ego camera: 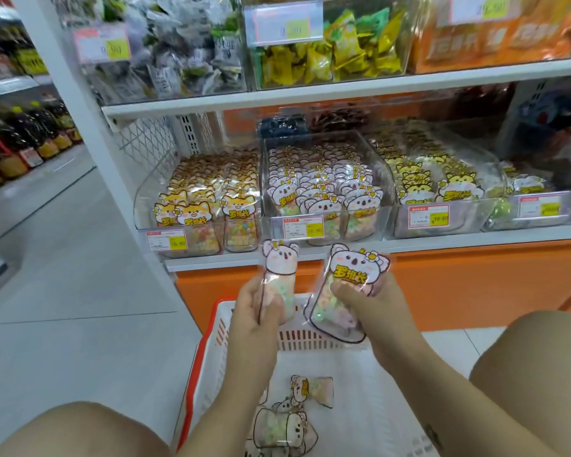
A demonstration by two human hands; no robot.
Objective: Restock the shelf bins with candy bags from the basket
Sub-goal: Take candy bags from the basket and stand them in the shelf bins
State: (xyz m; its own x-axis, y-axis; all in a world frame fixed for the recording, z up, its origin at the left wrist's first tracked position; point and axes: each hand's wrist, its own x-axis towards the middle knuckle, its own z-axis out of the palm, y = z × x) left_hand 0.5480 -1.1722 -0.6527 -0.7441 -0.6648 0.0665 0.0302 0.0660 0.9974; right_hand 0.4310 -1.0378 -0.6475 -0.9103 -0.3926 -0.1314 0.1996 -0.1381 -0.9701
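Both hands (254, 313) aloft, one bag (342, 293) apiece

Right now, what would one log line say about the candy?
left hand: holds left koala bag | right hand: holds right koala bag | basket: spare koala bags inside | koala bin: stocked

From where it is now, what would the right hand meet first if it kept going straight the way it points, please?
Likely the front wall of the clear koala bin, with the koala bag the right hand grips touching first. Depth is unclear; the white shelf edge might come sooner.
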